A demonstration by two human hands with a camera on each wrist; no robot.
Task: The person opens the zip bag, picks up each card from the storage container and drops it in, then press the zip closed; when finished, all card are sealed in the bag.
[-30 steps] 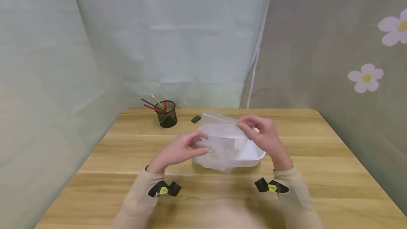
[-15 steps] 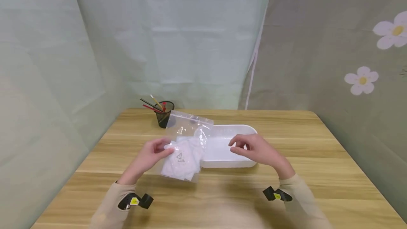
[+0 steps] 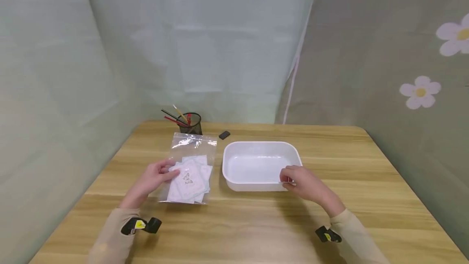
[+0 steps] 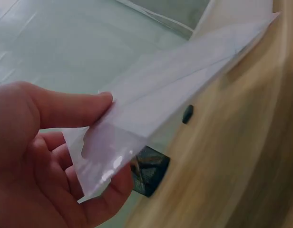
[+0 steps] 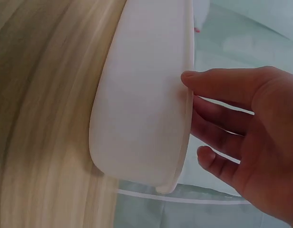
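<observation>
Clear bag [image 3: 188, 170] with white cards inside lies flat on the table [image 3: 366, 182], just left of the white tub [image 3: 261, 165]. Left hand [image 3: 154, 176] pinches the bag's left edge, thumb on top and fingers underneath [image 4: 108, 190]. Right hand [image 3: 302, 180] is at the tub's near right rim: thumb [image 5: 218, 85] on the rim, the other fingers loosely curled on the inner side; firm grip or not, cannot tell. Behind the bag: black mesh pen cup [image 3: 191, 123] with pencils, small black block [image 3: 224, 135] just beside it.
</observation>
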